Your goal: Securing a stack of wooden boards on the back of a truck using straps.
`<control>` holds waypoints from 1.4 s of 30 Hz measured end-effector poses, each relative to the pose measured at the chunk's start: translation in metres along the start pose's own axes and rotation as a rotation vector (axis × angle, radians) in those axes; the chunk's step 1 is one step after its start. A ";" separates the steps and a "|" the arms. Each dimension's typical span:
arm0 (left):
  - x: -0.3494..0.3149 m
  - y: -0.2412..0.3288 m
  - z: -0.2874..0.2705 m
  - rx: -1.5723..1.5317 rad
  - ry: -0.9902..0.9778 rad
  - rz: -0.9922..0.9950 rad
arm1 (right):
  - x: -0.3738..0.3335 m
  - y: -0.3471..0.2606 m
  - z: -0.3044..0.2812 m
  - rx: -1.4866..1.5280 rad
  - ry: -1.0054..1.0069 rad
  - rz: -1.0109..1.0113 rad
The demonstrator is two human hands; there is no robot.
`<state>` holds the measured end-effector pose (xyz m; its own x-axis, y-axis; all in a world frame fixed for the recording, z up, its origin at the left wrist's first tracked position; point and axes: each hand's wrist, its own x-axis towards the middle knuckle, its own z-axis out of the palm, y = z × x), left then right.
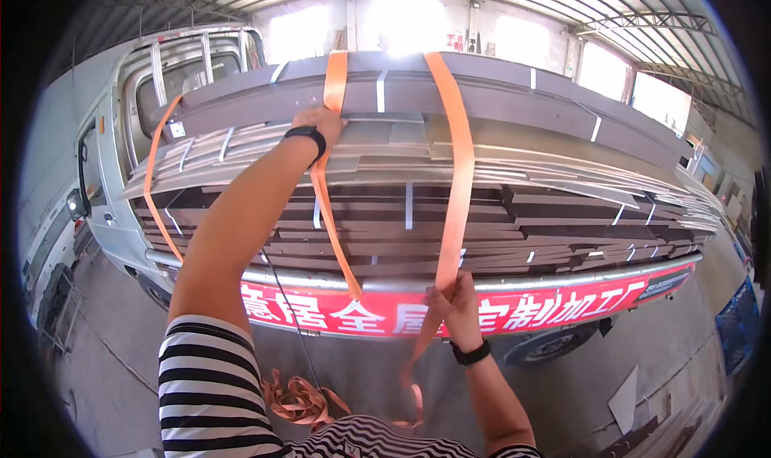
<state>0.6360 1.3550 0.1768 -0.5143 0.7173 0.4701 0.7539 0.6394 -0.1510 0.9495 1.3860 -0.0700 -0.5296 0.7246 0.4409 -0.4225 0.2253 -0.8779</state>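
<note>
A long load of brown and grey boards point(554, 209) lies stacked on a flatbed truck, with orange straps running down over its side. My left hand point(320, 124) reaches up to the middle orange strap point(336, 80); its fingers are closed around the strap near the top of the stack. Lower down, by the bed's edge, my right hand point(458, 301) grips the wider orange strap point(459, 177) between thumb and fingers. That strap's loose end hangs below the hand toward the ground. I wear a dark band on each wrist.
A third orange strap point(152, 185) crosses the load near the white truck cab point(104, 157). A red banner point(546, 307) runs along the bed's side. Loose orange strap point(297, 398) lies heaped on the floor by a dark cord point(289, 313). Board offcuts point(623, 398) lie at right.
</note>
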 end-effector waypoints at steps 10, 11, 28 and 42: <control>-0.005 0.005 -0.001 -0.026 0.010 -0.065 | -0.008 0.001 -0.019 0.112 -0.127 0.104; -0.005 0.005 0.000 -0.016 0.010 -0.075 | -0.008 -0.001 -0.018 0.124 -0.123 0.135; -0.012 0.005 0.001 -0.035 0.071 -0.056 | -0.024 0.008 0.005 0.034 -0.278 0.249; -0.010 -0.003 0.007 -0.013 0.075 -0.088 | -0.052 -0.060 -0.001 0.342 -0.535 0.322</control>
<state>0.6364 1.3480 0.1667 -0.5469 0.6353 0.5451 0.7127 0.6950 -0.0949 1.0028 1.3350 -0.0407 -0.9181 0.2824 0.2779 -0.3454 -0.2265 -0.9107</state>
